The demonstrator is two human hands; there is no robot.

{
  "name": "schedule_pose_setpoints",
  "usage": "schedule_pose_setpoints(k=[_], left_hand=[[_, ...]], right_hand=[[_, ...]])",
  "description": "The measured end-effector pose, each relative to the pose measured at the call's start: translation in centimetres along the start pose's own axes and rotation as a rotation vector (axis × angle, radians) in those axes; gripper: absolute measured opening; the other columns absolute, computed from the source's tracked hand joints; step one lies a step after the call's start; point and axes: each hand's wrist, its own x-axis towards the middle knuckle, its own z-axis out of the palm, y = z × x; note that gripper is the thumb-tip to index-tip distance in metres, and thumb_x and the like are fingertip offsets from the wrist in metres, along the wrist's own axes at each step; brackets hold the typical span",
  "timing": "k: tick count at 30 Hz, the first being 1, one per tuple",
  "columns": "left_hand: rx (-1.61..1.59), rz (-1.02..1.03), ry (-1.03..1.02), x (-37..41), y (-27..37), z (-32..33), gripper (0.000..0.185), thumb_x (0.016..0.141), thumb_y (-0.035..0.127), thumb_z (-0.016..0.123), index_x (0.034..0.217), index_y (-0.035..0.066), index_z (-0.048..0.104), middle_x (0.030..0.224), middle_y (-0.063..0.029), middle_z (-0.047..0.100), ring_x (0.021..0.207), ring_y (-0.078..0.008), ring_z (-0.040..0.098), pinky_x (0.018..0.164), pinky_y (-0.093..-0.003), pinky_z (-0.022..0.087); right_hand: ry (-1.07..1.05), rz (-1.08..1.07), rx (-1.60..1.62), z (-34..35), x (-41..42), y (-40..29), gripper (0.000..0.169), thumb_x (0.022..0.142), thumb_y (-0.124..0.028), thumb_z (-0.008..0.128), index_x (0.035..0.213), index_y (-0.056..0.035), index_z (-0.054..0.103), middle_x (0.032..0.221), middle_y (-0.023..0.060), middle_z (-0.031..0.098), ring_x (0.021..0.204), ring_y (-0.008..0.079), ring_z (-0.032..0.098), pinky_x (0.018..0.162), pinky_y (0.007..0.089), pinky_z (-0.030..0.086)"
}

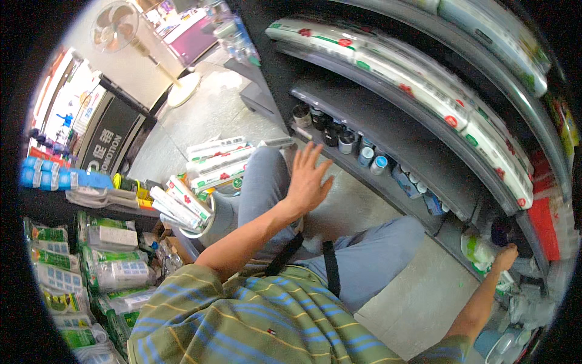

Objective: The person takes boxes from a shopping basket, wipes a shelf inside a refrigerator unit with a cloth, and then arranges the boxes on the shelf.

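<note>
My left hand (309, 179) is raised over my left knee with fingers apart and nothing in it. Ahead of it, the lower shelf (411, 207) holds a row of dark and pale jars or cups, among them one with a blue lid (380, 164). Far to the right, my right hand (507, 258) reaches to the bottom shelf beside a green-and-white plastic package (475, 251). Its fingers are bent, but whether they grip the package is unclear. Long white boxes (413, 91) with red and green print line the shelf above.
At my left stands a round bucket (210, 223) with similar long boxes upright in it. More long boxes (218, 161) are stacked on the floor behind it. Bagged goods (120, 268) hang at the far left. A pedestal fan (157, 63) stands farther back. Clear plastic packs (509, 341) lie lower right.
</note>
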Motion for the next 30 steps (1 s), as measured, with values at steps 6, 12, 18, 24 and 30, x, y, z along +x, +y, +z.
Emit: schedule_pose_setpoints(k=[6, 12, 18, 24, 30], left_hand=[[-0.262, -0.057, -0.055, 0.0, -0.2, 2.1, 0.054, 0.085, 0.023, 0.074, 0.133, 0.006, 0.056, 0.149, -0.0251, 0.044, 0.142, -0.0457, 0.035, 0.117, -0.0546, 0.030], [-1.071, -0.450, -0.278, 3.1, 2.1, 4.4, 0.066, 0.094, 0.041, 0.068, 0.145, 0.005, 0.045, 0.153, -0.0206, 0.043, 0.142, -0.0384, 0.039, 0.117, -0.0464, 0.031], [-1.704, -0.895, -0.590, 5.5, 5.0, 3.3, 0.096, 0.093, 0.069, 0.055, 0.159, 0.006, 0.024, 0.159, -0.0122, 0.038, 0.148, -0.0266, 0.030, 0.117, -0.0452, 0.026], [-2.122, -0.992, -0.116, 6.3, 2.5, 2.1, 0.052, 0.101, 0.037, 0.061, 0.141, 0.007, 0.046, 0.131, -0.0072, 0.057, 0.114, -0.0172, 0.057, 0.097, -0.0341, 0.043], [-1.768, -0.964, 0.168, 7.7, -1.2, 3.8, 0.030, 0.105, 0.034, 0.056, 0.115, 0.006, 0.064, 0.096, -0.0023, 0.066, 0.083, -0.0111, 0.060, 0.071, -0.0280, 0.049]], right_hand=[[0.245, -0.008, 0.346, -10.1, -0.5, -7.1, 0.034, 0.104, -0.027, 0.059, 0.120, 0.0034, 0.063, 0.115, 0.0202, 0.065, 0.101, 0.0352, 0.064, 0.089, 0.0429, 0.050], [0.195, -0.078, 0.887, -21.7, -9.3, -23.1, 0.027, 0.104, -0.021, 0.060, 0.116, 0.0032, 0.062, 0.108, 0.0123, 0.065, 0.101, 0.0220, 0.061, 0.092, 0.0335, 0.049], [-0.113, 0.098, 1.691, -31.6, -15.7, -40.7, 0.014, 0.103, -0.009, 0.058, 0.114, -0.0018, 0.062, 0.103, 0.0015, 0.062, 0.089, 0.0074, 0.053, 0.079, 0.0232, 0.045], [-0.471, 0.102, 1.941, -32.9, -20.9, -50.2, 0.015, 0.102, -0.008, 0.060, 0.114, -0.0010, 0.061, 0.107, 0.0028, 0.061, 0.095, 0.0093, 0.057, 0.085, 0.0250, 0.047], [-0.976, -0.252, 1.587, -29.4, -24.8, -55.0, 0.071, 0.094, -0.010, 0.069, 0.154, 0.0021, 0.032, 0.153, 0.0176, 0.042, 0.143, 0.0260, 0.038, 0.119, 0.0398, 0.028]])
